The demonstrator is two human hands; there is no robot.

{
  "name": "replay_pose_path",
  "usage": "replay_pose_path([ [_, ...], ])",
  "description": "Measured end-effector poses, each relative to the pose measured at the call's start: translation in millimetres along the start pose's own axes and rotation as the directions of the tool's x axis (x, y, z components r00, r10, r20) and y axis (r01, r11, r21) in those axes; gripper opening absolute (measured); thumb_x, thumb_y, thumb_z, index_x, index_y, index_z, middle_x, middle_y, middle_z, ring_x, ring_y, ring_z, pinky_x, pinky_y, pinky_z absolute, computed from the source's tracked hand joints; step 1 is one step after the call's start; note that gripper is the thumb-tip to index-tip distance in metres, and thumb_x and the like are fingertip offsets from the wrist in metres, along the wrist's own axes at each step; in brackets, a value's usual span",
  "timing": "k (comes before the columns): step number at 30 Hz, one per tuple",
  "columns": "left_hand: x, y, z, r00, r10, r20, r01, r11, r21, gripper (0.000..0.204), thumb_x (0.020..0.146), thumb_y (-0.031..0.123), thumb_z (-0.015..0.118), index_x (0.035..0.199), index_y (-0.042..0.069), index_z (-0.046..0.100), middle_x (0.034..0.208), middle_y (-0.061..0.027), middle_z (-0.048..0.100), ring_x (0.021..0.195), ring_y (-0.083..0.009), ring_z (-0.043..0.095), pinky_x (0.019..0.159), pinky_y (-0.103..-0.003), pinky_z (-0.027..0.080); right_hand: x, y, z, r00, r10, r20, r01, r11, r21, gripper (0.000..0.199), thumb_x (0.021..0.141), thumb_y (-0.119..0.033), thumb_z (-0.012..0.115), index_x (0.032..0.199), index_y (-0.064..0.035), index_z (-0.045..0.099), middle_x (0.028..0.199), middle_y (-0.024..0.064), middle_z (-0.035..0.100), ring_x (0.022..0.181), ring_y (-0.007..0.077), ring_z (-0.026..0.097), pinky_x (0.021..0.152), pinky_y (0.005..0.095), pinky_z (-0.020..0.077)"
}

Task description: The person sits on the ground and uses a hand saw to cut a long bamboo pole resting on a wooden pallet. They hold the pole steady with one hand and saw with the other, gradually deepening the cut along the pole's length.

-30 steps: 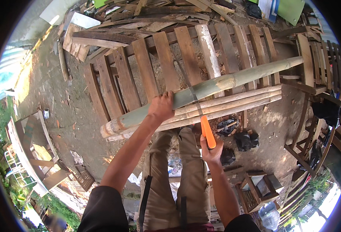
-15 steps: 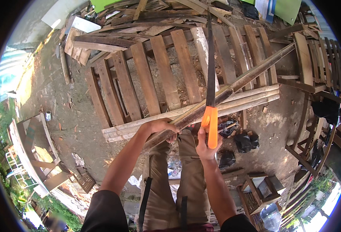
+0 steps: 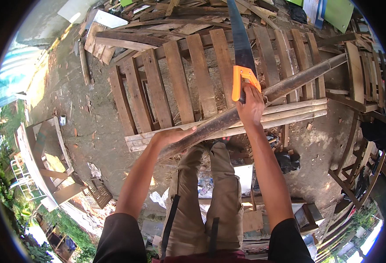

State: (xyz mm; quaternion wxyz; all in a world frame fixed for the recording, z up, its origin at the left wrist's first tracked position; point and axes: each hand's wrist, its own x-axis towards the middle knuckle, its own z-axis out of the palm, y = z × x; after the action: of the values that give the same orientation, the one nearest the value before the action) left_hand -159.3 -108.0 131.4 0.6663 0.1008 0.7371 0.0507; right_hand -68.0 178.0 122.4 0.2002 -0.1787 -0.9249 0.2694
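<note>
My left hand (image 3: pixel 172 136) grips the near end of a long dark bamboo pole (image 3: pixel 289 84), lifted and slanting up to the right. My right hand (image 3: pixel 251 104) holds the orange handle of a hand saw (image 3: pixel 241 48), its dark blade pointing up and away, raised above the pole. Beneath the pole lies a stack of pale bamboo poles (image 3: pixel 285 115) across a wooden pallet (image 3: pixel 180 83).
Scrap planks (image 3: pixel 127 35) are piled at the back, dirt ground lies to the left. A wooden bench frame (image 3: pixel 48 153) stands at left, wooden racks (image 3: pixel 359 87) at right, a small crate (image 3: pixel 307 215) and dark bags (image 3: pixel 287 160) near my feet.
I have lifted the pole's near end off the stack. The saw has risen from low by my legs to upright above the pole.
</note>
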Motion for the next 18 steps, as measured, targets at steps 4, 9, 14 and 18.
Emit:
replay_pose_path([
  [4,-16,12,-16,0.993,-0.019,0.12,0.021,1.0,-0.014,0.12,0.069,0.102,0.025,0.149,0.016,0.049,0.156,-0.0193,0.04,0.148,-0.0352,0.033,0.118,-0.048,0.031,-3,6,29,0.984,-0.155,0.091,0.158,0.987,-0.036,0.039,0.061,-0.006,0.08,0.097,-0.0055,0.063,0.105,0.0104,0.068,0.106,0.0307,0.065,0.094,0.0417,0.0497],
  [9,-4,-3,-10,0.999,-0.025,0.037,0.025,0.999,0.022,0.124,0.069,0.103,0.024,0.144,0.008,0.054,0.148,-0.0216,0.05,0.142,-0.0373,0.042,0.116,-0.048,0.034,-6,2,38,0.978,-0.178,0.105,0.186,0.98,-0.067,0.033,0.061,-0.007,0.078,0.09,-0.0086,0.063,0.096,0.0069,0.066,0.095,0.0273,0.064,0.087,0.0406,0.0498],
  [14,-12,7,-31,0.993,-0.08,0.081,0.078,0.996,0.032,0.129,0.068,0.103,0.026,0.138,-0.001,0.057,0.143,-0.0243,0.054,0.139,-0.0383,0.046,0.113,-0.049,0.038,-2,4,47,0.986,-0.168,0.021,0.17,0.981,-0.094,0.029,0.063,-0.017,0.077,0.086,-0.0082,0.063,0.088,0.0093,0.063,0.088,0.0314,0.063,0.081,0.0425,0.0488],
  [18,-7,3,-37,0.991,-0.097,0.089,0.093,0.995,0.045,0.128,0.071,0.101,0.026,0.137,-0.004,0.057,0.141,-0.0284,0.054,0.138,-0.0409,0.047,0.112,-0.05,0.039,1,1,50,0.989,-0.147,0.02,0.149,0.981,-0.125,0.027,0.064,-0.017,0.077,0.086,-0.0093,0.063,0.086,0.008,0.062,0.086,0.0302,0.063,0.08,0.0421,0.048],
])
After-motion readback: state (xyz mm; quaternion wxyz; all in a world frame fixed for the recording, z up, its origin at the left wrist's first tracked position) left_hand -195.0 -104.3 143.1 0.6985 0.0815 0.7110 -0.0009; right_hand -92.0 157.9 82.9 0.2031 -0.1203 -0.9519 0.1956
